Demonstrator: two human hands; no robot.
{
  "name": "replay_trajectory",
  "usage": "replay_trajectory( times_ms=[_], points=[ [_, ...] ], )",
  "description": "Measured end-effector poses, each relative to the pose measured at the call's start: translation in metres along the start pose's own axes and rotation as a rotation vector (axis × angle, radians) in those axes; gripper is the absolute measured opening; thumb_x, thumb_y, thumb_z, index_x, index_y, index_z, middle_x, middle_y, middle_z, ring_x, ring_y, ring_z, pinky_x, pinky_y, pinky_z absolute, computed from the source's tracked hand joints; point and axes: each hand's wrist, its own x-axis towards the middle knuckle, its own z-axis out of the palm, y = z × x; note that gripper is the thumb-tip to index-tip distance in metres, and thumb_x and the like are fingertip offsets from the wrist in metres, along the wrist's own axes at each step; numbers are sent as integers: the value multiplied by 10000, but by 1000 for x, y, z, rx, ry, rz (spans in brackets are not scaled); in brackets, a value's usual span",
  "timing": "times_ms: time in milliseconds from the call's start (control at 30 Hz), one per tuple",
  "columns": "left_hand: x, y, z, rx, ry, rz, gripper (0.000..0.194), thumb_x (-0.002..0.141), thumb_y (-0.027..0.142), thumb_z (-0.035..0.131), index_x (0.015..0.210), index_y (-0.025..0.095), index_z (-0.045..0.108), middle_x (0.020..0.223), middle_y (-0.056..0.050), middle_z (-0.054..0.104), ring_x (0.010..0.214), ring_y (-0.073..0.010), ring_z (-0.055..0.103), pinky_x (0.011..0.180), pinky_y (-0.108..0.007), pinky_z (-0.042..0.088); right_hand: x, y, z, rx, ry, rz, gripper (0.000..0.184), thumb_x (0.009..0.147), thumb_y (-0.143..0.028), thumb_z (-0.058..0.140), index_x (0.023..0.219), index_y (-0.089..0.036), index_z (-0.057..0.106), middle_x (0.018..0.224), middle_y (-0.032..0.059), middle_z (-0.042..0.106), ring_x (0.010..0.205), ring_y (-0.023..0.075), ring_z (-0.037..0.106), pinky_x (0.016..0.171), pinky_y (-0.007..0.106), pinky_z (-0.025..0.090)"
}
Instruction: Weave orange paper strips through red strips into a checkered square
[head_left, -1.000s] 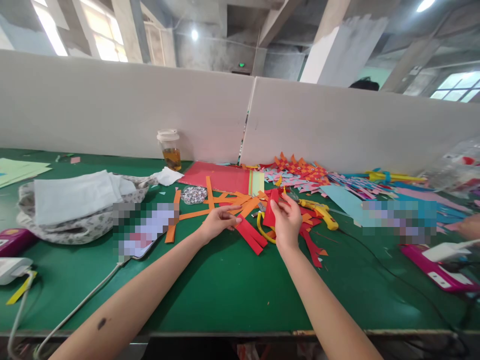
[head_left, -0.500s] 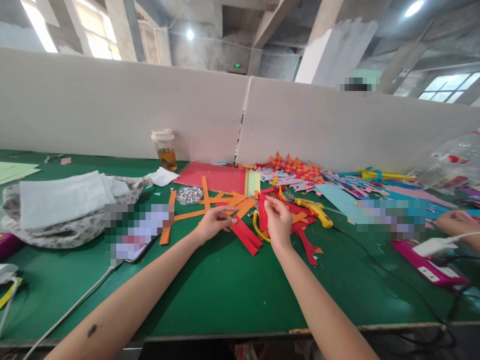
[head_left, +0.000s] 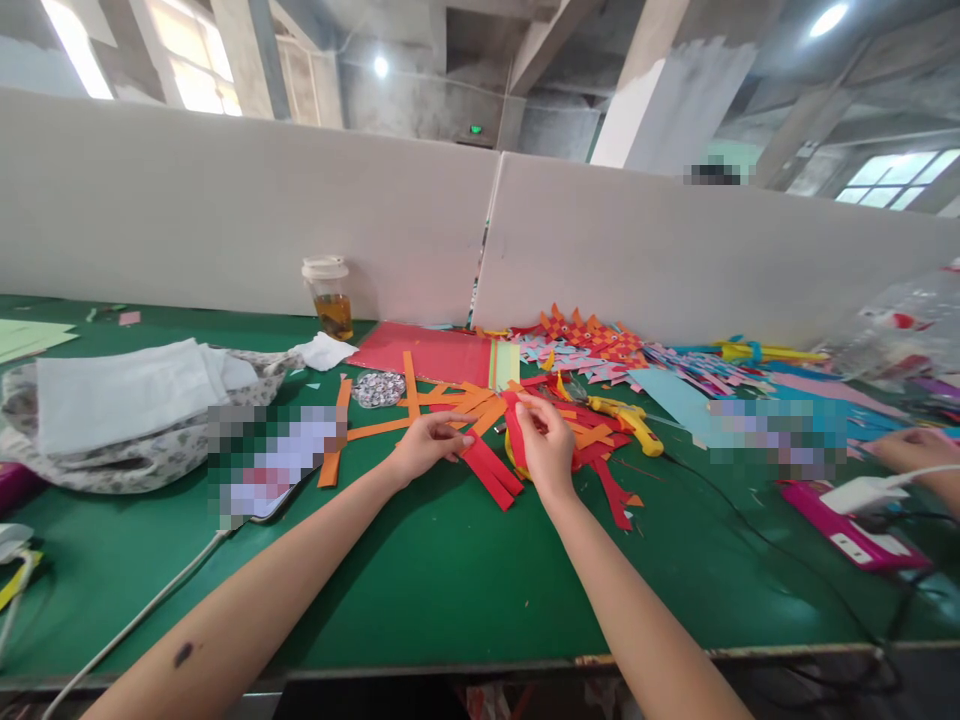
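Observation:
Between the thumb and fingers of my left hand are the upper ends of red paper strips, which fan out toward me over the green table. My right hand is closed on another red paper strip, curved in its grip and partly covered by the fingers. Yellow-handled scissors lie mostly hidden behind that hand. Orange paper strips lie crossed just beyond my left hand, and more red strips are spread right of my right hand.
A yellow glue gun trails a black cord to the right. Left are a phone on a cable and a cloth bundle. Behind stand a cup of tea and a white partition. Another person's hand is near a pink power strip.
My right hand has shifted slightly left, and the red strip in it now looks curved rather than flat. My left hand and its strips have stayed put.

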Motion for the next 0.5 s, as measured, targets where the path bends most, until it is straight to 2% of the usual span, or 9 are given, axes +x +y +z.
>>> replay_trajectory(
  times_ms=[233,367,500],
  points=[
    [1,-2,0,-2,3,-2,502,613,359,714,1051,141,605,617,-5,620,560,-95,554,534,-210,472,-4,-4,-1,-19,-105,-43,308,797,-415,496,999,-212,607,858,60,658,773,189,600,688,306,460],
    [0,1,1,-3,17,-21,523,603,346,723,1062,134,587,625,-2,615,551,-90,551,534,-209,464,-5,-5,-1,-30,-155,-21,422,786,-412,513,1161,-217,503,794,45,660,705,182,590,636,301,453],
    [-1,2,2,-9,10,-17,518,613,349,714,1066,142,572,628,5,611,543,-89,549,535,-214,462,-5,-3,-1,0,-155,-21,467,776,-402,527,1201,-222,453,776,34,643,712,181,592,642,303,458]
  ],
)
